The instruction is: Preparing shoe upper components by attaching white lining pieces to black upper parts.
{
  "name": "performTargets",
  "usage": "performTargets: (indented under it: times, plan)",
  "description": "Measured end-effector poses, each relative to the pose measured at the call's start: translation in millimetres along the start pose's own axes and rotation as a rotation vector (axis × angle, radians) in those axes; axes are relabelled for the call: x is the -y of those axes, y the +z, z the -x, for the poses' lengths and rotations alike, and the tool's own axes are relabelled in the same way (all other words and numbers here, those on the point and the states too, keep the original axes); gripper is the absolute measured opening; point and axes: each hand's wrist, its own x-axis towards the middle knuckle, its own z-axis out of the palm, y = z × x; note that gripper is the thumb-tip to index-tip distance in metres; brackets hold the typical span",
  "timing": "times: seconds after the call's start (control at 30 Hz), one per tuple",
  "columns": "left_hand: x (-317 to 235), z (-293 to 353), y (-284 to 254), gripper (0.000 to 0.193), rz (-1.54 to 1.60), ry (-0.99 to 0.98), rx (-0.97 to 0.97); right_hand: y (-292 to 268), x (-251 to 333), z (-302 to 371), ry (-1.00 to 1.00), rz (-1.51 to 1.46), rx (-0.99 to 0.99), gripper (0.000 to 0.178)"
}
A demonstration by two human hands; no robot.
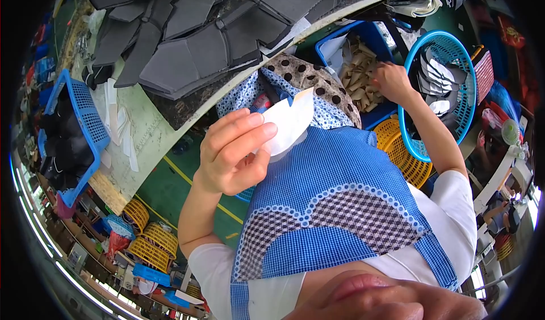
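Observation:
My left hand (235, 152) is raised in front of my apron, thumb and fingers pinching a white cut piece (289, 121). The piece is thin, with a notch in its upper edge and a tan tip. Off to the right, my right hand (392, 81) reaches over a blue bin (372, 118) full of curled beige pieces (359, 73). Its fingers are bent together at the edge of that pile. What they hold, if anything, is hidden.
Dark grey flat cut pieces (187, 59) lie overlapped on the table (164, 124). A blue basket (85, 113) with black pieces sits at its left end. Right of the bin, a light-blue round basket (407, 124) holds grey and white pieces, above a yellow basket (417, 169).

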Motion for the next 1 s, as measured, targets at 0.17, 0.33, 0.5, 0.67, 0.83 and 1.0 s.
performTargets:
  times: [0.17, 0.33, 0.5, 0.67, 0.83, 1.0]
  plan:
    - [-2, -3, 4, 0.018, 0.006, 0.003, -0.031, -127, 56, -30, -0.233, -1.397, -0.171, 0.025]
    - [-4, -9, -2, 0.018, -0.009, 0.027, 0.008, -163, 96, -51, -0.615, -1.504, 0.246, 0.020]
    - [-7, -4, -4, 0.012, 0.032, -0.030, 0.068, -173, 98, -42, -0.632, -1.267, 0.053, 0.011]
    - [-6, -20, 3, 0.007, 0.139, -0.023, 0.202, -144, 113, -40, -0.605, -1.114, -0.299, 0.013]
    - [-3, -26, 8, 0.018, 0.345, -0.077, 0.214, -147, 90, -25, -0.364, -1.258, -0.252, 0.012]
    - [-2, -34, -10, 0.029, 0.522, -0.370, 0.076, -64, -25, -21, 0.158, -2.046, -0.023, 0.016]
